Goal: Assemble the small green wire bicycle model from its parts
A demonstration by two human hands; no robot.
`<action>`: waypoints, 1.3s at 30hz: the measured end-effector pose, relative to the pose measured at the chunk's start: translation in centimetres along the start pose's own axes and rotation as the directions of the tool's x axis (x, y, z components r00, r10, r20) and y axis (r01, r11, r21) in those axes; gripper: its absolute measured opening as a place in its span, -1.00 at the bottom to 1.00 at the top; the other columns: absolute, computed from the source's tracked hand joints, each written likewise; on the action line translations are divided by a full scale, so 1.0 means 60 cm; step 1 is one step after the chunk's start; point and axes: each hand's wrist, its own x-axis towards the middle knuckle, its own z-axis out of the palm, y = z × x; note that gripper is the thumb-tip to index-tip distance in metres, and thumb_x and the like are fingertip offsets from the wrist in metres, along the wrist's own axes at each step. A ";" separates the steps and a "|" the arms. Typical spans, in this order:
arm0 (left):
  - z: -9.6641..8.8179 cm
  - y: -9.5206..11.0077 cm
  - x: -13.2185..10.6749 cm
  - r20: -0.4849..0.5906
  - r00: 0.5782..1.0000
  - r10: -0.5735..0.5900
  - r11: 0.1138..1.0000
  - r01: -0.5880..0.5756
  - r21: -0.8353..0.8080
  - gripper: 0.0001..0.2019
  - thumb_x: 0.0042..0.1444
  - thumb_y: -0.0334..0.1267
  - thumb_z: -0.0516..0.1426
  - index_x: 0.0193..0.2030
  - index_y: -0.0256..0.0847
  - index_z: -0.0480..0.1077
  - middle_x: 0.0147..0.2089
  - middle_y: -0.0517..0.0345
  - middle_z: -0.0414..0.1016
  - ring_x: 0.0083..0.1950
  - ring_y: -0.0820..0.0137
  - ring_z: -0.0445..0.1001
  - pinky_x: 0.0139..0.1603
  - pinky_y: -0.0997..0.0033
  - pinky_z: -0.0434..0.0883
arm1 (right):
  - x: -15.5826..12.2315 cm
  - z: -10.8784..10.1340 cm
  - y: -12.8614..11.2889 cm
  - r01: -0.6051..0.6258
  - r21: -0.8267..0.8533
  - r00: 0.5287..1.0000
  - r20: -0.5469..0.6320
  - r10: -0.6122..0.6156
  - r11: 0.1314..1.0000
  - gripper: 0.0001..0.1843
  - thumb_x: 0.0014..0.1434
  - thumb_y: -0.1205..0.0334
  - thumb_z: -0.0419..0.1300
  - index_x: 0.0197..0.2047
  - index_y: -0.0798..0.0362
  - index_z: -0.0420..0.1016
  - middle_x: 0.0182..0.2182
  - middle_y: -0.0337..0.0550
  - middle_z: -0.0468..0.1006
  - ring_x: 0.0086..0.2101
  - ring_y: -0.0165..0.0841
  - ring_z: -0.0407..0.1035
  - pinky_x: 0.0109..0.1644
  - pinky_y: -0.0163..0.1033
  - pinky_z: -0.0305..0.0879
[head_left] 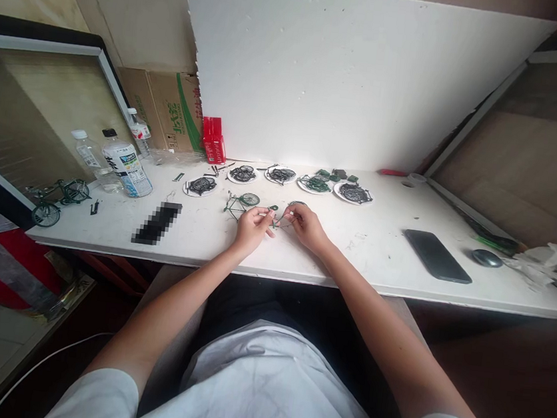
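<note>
My left hand [252,228] is closed in a pinch near the middle of the table, at a small green model bicycle part [273,208]. Close by on the right, my right hand [305,225] also pinches, its fingertips at thin green pieces between the hands; their exact shape is too small to make out. Just left of my left hand lies a green model bicycle frame [232,206] with a spoked wheel [249,199]. A rim of another wheel [298,203] shows behind my right fingers, mostly hidden.
Small plates of dark parts [200,186] and green parts [315,183] line the table's back. A finished-looking model bicycle [61,198] stands at far left, near plastic bottles [130,166]. On the right lie a phone [437,256], a mouse [487,258] and crumpled tissue [544,261].
</note>
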 end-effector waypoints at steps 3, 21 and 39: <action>0.001 0.002 -0.001 -0.010 1.000 -0.002 1.000 0.002 0.005 -0.49 0.21 0.20 0.32 -0.05 -0.25 0.44 -0.20 -0.05 0.74 -0.52 0.37 0.63 -0.57 0.52 0.29 | -0.001 0.002 0.005 -0.039 0.023 0.999 -0.014 0.039 0.999 -0.83 0.44 0.07 0.15 -0.13 -0.04 0.47 -0.21 -0.02 0.60 -0.23 -0.15 0.42 -0.15 -0.06 0.33; 0.002 -0.003 -0.001 0.011 1.000 0.001 1.000 -0.001 0.008 -0.49 0.20 0.20 0.33 -0.07 -0.23 0.40 -0.17 -0.07 0.74 -0.50 0.35 0.66 -0.57 0.52 0.30 | -0.002 0.002 0.003 -0.095 0.090 0.995 -0.009 0.096 0.991 -0.75 0.44 -0.01 0.17 -0.13 -0.02 0.48 -0.28 -0.08 0.57 -0.33 -0.24 0.38 -0.22 -0.11 0.26; 0.000 -0.005 -0.005 0.060 0.995 0.078 0.996 -0.081 0.046 -0.51 0.23 0.23 0.30 -0.10 -0.19 0.39 -0.15 -0.04 0.72 -0.49 0.35 0.65 -0.48 0.46 0.41 | -0.002 0.003 0.001 -0.103 0.085 0.994 -0.019 0.105 0.991 -0.81 0.40 0.06 0.20 -0.14 -0.01 0.52 -0.29 -0.07 0.59 -0.31 -0.22 0.41 -0.20 -0.09 0.32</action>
